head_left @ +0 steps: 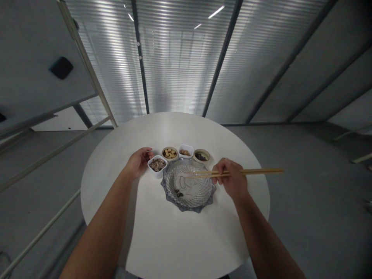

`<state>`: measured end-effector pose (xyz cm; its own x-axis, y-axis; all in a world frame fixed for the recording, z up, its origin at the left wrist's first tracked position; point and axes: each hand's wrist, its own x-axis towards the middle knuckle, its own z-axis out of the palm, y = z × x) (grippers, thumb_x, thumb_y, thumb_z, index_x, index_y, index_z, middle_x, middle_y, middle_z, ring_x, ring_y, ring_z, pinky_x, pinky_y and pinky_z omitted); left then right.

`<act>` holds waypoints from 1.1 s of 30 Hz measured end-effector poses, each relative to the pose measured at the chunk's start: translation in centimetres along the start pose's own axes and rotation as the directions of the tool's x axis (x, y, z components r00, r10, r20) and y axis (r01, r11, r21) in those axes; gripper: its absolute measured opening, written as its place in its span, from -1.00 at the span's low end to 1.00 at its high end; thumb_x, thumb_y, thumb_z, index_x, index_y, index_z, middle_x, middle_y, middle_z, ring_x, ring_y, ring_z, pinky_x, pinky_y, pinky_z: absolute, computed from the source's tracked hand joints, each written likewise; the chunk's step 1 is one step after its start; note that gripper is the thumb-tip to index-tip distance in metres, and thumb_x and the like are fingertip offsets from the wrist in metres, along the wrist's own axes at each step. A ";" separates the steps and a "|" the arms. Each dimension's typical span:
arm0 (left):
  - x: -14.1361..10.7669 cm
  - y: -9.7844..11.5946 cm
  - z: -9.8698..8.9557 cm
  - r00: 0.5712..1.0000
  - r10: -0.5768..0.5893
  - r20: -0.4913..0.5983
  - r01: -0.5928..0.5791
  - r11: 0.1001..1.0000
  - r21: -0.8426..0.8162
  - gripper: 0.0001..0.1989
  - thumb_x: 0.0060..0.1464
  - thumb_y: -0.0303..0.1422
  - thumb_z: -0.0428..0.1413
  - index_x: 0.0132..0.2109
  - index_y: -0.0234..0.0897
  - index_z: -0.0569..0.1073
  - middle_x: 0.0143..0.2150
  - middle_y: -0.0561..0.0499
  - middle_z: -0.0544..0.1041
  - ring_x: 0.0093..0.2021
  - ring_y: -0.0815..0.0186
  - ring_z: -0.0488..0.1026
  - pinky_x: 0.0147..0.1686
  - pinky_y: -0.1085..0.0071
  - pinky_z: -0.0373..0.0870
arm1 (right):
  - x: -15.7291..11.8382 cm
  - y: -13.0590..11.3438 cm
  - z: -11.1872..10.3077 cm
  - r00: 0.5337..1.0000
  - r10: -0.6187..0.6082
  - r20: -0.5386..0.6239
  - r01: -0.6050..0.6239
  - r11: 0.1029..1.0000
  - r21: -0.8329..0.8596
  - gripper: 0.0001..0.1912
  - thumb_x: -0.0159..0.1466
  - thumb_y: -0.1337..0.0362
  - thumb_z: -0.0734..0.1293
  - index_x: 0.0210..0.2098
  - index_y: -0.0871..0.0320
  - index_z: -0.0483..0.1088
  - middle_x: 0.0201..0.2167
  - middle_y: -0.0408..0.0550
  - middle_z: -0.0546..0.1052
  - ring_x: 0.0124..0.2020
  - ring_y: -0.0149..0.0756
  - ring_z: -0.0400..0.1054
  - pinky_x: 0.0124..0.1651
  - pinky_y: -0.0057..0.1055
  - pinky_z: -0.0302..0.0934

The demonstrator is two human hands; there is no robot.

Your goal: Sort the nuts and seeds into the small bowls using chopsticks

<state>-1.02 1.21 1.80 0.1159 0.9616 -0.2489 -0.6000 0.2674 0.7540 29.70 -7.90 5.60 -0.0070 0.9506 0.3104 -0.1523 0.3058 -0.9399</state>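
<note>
My right hand [231, 176] is closed round a pair of wooden chopsticks [261, 171]. Their tips reach left over a clear glass plate [188, 206] with a scalloped rim, and nothing shows between them. A few small dark seeds [179, 193] lie in the plate's lower left. My left hand [140, 162], fingers loosely bent and apart, rests just left of a square white bowl of striped sunflower seeds [157, 164]; whether it touches the bowl I cannot tell. Behind the plate stand a round bowl of pistachio-like nuts [169, 153], a white bowl of brown nuts [185, 152] and a round bowl of dark seeds [201, 155].
Everything stands on a round white table [174, 240]. A whiteboard [35, 50] on a metal frame [95, 85] leans in at the left, with a black block on it. Beyond the table are windows with blinds [177, 69]. Grey floor [308, 193] surrounds the table.
</note>
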 end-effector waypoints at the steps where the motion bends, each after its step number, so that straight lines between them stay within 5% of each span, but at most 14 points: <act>1: 0.0 0.0 0.0 1.000 -0.001 0.003 0.001 1.000 0.003 -0.96 -0.01 -0.50 0.11 -0.34 -0.36 0.44 -0.50 -0.03 0.46 -0.52 0.33 0.43 -0.51 0.44 0.38 | -0.1 0.1 0.2 0.998 0.043 0.053 -0.043 0.999 -0.016 -0.56 0.25 0.01 0.21 -0.63 0.14 0.28 -0.80 -0.22 0.25 -0.76 -0.39 0.18 -0.65 -0.43 0.12; 11: 0.2 -0.1 -0.2 1.000 -0.008 0.012 0.008 1.000 0.002 -0.96 -0.02 -0.48 0.12 -0.34 -0.37 0.45 -0.49 -0.04 0.46 -0.52 0.33 0.42 -0.52 0.43 0.39 | -0.9 1.1 0.8 0.948 0.199 0.249 -0.152 0.969 -0.194 -0.56 0.26 -0.01 0.22 -0.59 0.17 0.30 -0.76 -0.20 0.33 -0.72 -0.41 0.21 -0.62 -0.46 0.11; 33: 0.3 -0.3 0.1 1.000 -0.004 0.003 0.004 1.000 0.022 -0.96 0.00 -0.49 0.10 -0.33 -0.36 0.44 -0.50 -0.03 0.45 -0.52 0.33 0.42 -0.51 0.44 0.39 | -0.7 1.2 0.5 0.942 0.184 0.282 -0.128 0.970 -0.206 -0.58 0.29 0.02 0.20 -0.57 0.17 0.29 -0.76 -0.20 0.31 -0.70 -0.41 0.23 -0.59 -0.47 0.09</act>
<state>-0.73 1.44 1.53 0.1208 0.9608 -0.2497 -0.5818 0.2723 0.7664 29.00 -8.29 4.35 -0.3130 0.9363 0.1594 0.0565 0.1859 -0.9810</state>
